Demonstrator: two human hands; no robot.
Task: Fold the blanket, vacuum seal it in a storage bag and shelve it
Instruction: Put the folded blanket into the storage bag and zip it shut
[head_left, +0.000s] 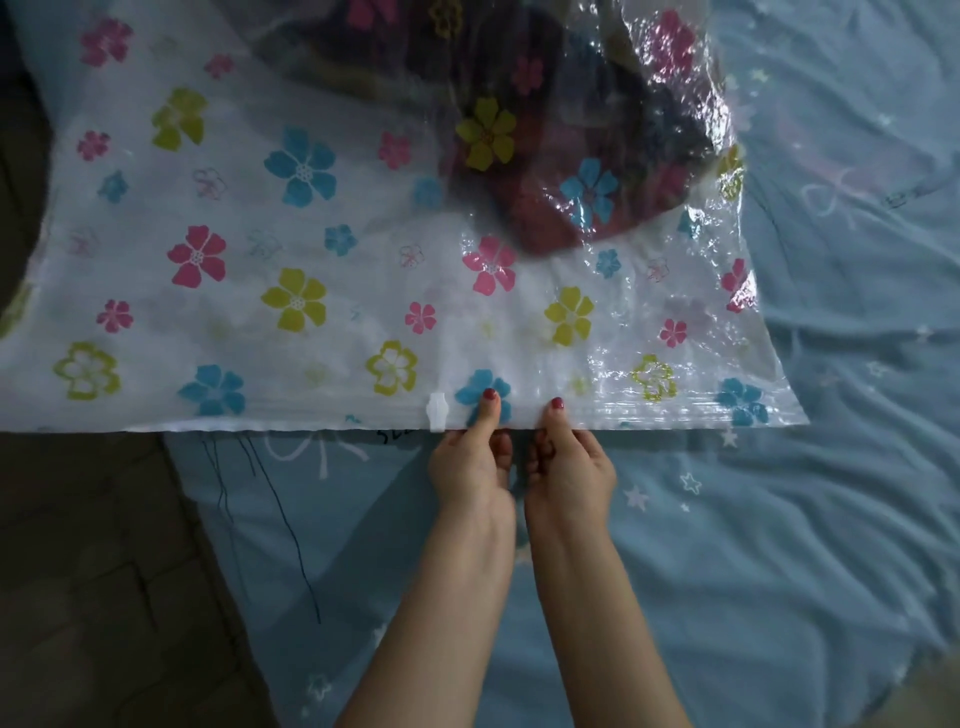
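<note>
Pinching the near, zip-seal edge of a flower-printed vacuum storage bag (322, 249), the left hand (470, 467) and right hand (569, 467) sit side by side, each with its thumb pressed on top of the plastic and its fingers curled beneath. A small white slider clip (437, 412) straddles the same edge just to the left of the left hand. Inside the bag, toward its far right corner, lies the dark red blanket (524, 171); its folds are blurred by glare on the plastic and cannot be made out clearly. The bag is spread on a bed covered by a blue star-patterned sheet (779, 519). A dark tiled floor (93, 571) shows at lower left, where loose threads (291, 530) hang from the sheet's edge.
</note>
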